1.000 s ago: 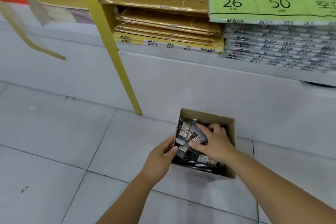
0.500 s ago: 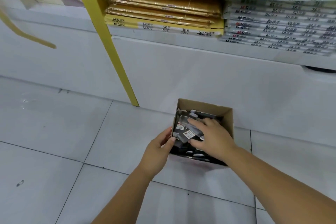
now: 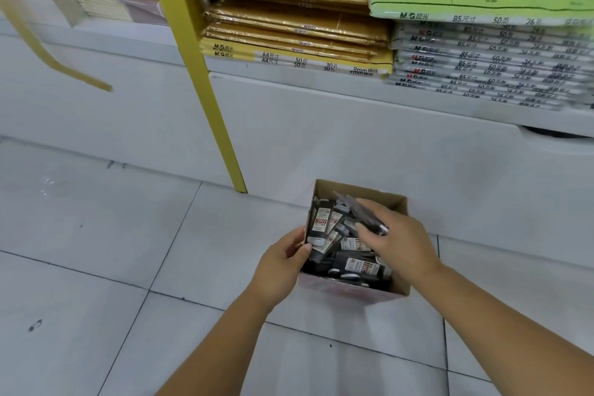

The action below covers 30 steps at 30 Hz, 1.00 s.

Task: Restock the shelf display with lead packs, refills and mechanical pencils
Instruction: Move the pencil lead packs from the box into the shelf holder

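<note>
White floor tiles (image 3: pixel 96 235), cardboard box (image 3: pixel 353 291) standing on them close to the shelf base (image 3: pixel 353 125).

- Right hand (image 3: pixel 398 241): over the box, thumb and fingers pinched on a dark slim pack (image 3: pixel 363 214). Could be more than one; blur hides the count.
- Change: half a second back this hand lay low in the heap. Now it has come up, and the pack's far end sits above the rest. My reading: the pick is made and the carry to the display comes next.
- Left hand (image 3: pixel 283 264): grips the box rim opposite the right hand, thumb over the edge, steadying.
- Under the right palm: remaining lead packs (image 3: pixel 340 244), a loose heap with labels facing every way.
- Beyond the right fingertips: the far box wall, close to the pack's end. Probably best to lift straight up before swinging.
- Further out: paper pads (image 3: pixel 295 42) and notebooks (image 3: pixel 482 67) stacked above the base. Yellow post (image 3: pixel 205 67) up and out past the left hand.
- Open floor outside the left hand and back toward the person. The lead display itself is not in view.
</note>
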Tool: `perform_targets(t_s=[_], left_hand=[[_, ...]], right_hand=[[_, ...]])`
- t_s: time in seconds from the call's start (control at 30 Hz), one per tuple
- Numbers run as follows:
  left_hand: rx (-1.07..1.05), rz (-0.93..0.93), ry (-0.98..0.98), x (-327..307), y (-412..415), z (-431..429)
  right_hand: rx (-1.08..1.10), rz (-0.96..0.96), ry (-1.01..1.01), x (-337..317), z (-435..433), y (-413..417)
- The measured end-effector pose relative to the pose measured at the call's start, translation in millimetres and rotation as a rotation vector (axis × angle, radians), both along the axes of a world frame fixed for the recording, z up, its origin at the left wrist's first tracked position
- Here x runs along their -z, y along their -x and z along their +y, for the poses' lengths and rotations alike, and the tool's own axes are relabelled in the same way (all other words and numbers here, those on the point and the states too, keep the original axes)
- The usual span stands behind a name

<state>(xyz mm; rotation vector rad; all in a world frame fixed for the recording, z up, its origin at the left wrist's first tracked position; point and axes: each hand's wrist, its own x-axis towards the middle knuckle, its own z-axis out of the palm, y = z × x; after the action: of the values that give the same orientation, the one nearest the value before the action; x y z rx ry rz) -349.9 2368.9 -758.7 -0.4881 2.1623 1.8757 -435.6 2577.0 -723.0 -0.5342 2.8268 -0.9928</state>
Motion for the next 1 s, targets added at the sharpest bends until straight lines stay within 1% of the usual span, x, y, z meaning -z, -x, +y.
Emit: perform_targets(t_s=[0.03,0.07,0.1,0.17,0.2,0.27,0.3,0.33,0.4,0.43,0.53,0.6,0.7,0.8,0.9,1.0], left_hand=[[-0.008,-0.015,-0.011,-2.2,1.1,0.9],[-0.024,-0.019,0.033,-5.1,1.9,1.5],[-0.040,0.004,0.128,-8.3,3.6,1.9],[-0.005,0.136,0.351,-17.3,9.2,4.2],[0.041,0.213,0.423,-23.4,13.0,7.0],[0.155,0.304,0.475,-36.7,21.4,13.4],[0.202,0.319,0.438,-41.1,26.2,16.4],[0.226,0.301,0.351,-43.7,30.2,19.5],[0.211,0.216,0.147,-48.4,37.3,22.2],[0.205,0.195,0.090,-49.9,41.0,21.2],[0.253,0.181,0.078,-57.5,47.3,15.2],[0.243,0.156,0.084,-71.7,49.0,10.4],[0.208,0.134,0.098,-107.0,52.6,-1.6],[0.108,0.148,0.085,-150.8,55.9,-15.7],[-0.006,0.206,0.104,-199.4,59.1,-21.7],[-0.045,0.281,0.141,-242.9,61.8,-17.1]], right_hand=[[0.018,-0.043,0.069,-6.8,-0.5,-0.6],[0.039,-0.086,0.128,-13.4,-1.8,-1.6],[0.063,-0.137,0.183,-19.4,-3.6,-2.5],[0.113,-0.259,0.311,-28.3,-6.7,-6.3],[0.129,-0.316,0.381,-30.8,-7.3,-8.4],[0.151,-0.408,0.507,-35.7,-7.3,-11.8],[0.159,-0.449,0.560,-37.5,-6.5,-12.7],[0.160,-0.493,0.603,-38.5,-5.1,-13.4],[0.152,-0.569,0.657,-41.2,-2.7,-13.8],[0.144,-0.598,0.673,-43.5,-1.9,-12.6],[0.117,-0.674,0.693,-51.6,-0.5,-6.2],[0.092,-0.684,0.661,-63.4,-2.0,-2.0],[0.059,-0.655,0.606,-98.4,-9.2,7.4],[0.008,-0.613,0.576,-142.6,-13.8,15.0],[-0.021,-0.570,0.585,-186.8,-15.8,19.5],[-0.056,-0.510,0.576,-225.6,-13.2,22.2]])
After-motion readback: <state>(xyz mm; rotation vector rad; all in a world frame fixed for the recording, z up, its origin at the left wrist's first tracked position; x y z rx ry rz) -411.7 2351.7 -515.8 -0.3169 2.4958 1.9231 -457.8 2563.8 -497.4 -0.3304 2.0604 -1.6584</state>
